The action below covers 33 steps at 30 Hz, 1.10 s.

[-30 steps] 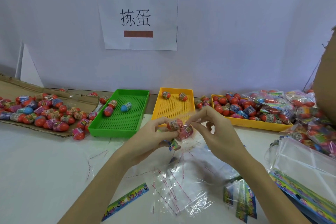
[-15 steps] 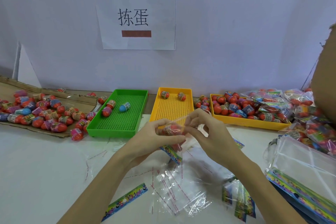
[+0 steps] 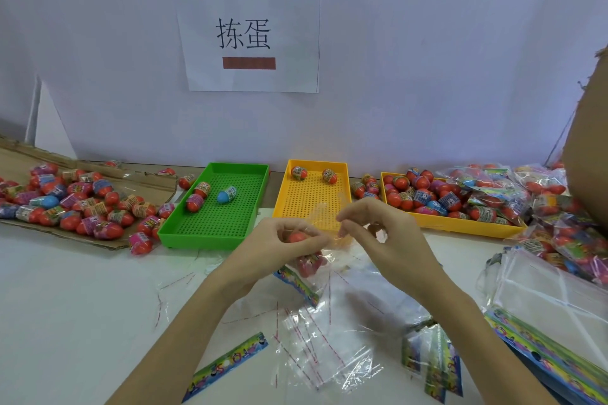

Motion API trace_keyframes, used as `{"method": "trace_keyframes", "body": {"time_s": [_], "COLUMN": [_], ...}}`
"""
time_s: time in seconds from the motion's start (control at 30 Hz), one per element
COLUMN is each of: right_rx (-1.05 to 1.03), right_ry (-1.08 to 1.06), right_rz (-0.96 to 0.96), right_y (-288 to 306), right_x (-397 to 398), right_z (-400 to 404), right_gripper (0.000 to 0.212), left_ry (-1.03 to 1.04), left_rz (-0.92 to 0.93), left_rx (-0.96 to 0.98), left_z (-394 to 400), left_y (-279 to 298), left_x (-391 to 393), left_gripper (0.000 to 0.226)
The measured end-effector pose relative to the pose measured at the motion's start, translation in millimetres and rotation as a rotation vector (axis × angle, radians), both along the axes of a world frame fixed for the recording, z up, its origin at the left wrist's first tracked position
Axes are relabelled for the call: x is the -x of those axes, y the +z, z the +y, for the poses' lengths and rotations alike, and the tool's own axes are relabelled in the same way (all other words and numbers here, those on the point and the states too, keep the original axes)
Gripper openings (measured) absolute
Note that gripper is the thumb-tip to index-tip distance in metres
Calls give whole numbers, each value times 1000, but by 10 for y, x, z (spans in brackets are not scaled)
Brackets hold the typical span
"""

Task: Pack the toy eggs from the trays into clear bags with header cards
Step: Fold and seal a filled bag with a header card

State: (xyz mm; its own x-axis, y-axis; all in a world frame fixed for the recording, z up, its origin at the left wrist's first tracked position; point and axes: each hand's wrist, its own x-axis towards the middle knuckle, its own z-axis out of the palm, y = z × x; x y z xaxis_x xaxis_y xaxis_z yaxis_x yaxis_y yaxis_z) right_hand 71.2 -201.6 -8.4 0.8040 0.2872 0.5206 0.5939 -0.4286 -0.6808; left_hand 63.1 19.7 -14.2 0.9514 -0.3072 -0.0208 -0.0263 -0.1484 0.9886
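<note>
holding one red egg [image 3: 297,237] in the left hand [image 3: 279,248], fingers curled round it, just in front of the near edge of the yellow tray [image 3: 312,197]. hanging below that hand, a clear bag [image 3: 316,268] with one egg or more already inside and a colourful header card [image 3: 297,286] at its lower left side. pinching the thin film of the bag mouth with the right hand [image 3: 385,240], thumb and forefinger closed on it, other fingers loosely bent; film very hard to see, so exact edge cannot be told. lying just left of the right fingertips, the held egg, very near but apart from them, mouth of the bag between the two hands. long axis of the egg not clear, mostly hidden by fingers. left hand nearer, touching the egg already. probably next: pushing the egg rightward and down through the opening while keeping the film pulled open. risk: film slipping shut, egg dropping toward the tray.
</note>
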Motion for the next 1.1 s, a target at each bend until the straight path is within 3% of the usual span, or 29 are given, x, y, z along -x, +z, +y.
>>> {"method": "trace_keyframes", "body": {"time_s": [0.27,0.43,0.53,0.6,0.7,0.8,0.93,1.1], "right_rx": [36,-198,-377,-559,-862,-1147,-1316,-1242], "right_ry": [10,-93,-181,-172,-96,106,276,249], "right_rz": [-61,-29,150,368,740,979,1097,1083], "right_y": [-47,-89,-121,-129,-113,-105,-118,-60], "right_x": [25,-10,-71,-101,-107,-90,-59,-33], "right_z": [53,57,45,37,57,108,157,147], "right_gripper": [34,52,55,56,50,53,63,50], "left_ry": [0,148,263,257,133,-70,-193,-164], "left_rz": [-43,-68,-73,-57,40,149,130,133], "left_rx": [-81,0,29,86,200,276,209,98], "left_z": [7,13,45,71,79,41,-20,-34], "left_y": [-7,-28,-38,-24,20,24,9,-5], "left_x": [9,-24,-54,-59,-39,7,62,42], "left_gripper": [44,41,43,39,31,32,34,36]}}
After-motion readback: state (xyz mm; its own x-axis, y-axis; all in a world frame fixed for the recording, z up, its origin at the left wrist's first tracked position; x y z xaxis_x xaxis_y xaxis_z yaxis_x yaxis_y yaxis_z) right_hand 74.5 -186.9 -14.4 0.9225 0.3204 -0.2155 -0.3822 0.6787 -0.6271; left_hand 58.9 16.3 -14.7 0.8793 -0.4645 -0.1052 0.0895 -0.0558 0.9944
